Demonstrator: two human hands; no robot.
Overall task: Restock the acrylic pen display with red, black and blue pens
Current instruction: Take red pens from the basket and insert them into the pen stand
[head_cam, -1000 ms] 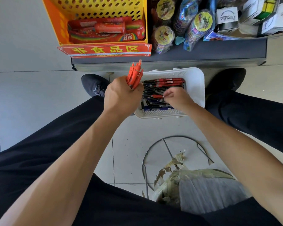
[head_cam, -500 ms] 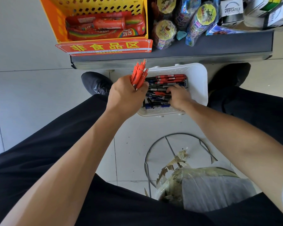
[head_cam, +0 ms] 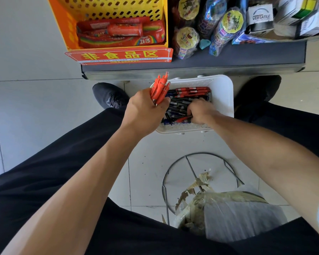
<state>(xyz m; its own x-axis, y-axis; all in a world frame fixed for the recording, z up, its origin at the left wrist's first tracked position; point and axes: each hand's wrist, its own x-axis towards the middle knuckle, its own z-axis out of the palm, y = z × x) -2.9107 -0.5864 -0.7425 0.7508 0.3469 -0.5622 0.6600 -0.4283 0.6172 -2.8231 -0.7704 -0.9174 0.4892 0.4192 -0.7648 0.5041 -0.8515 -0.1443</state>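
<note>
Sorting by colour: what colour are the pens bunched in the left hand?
Red-orange pens, gripped by the left hand; head view.

right hand (head_cam: 201, 111) dug deeper among pens (head_cam: 180, 107)

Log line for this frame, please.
stage: sorting pens | left hand: grips bundle of red pens | right hand: picking at a red pen in white basket | acrylic display: not in view

Left hand (head_cam: 145, 111) grips red pens (head_cam: 159, 87) — right hand (head_cam: 201, 111) digs in white basket (head_cam: 223, 96).
</note>
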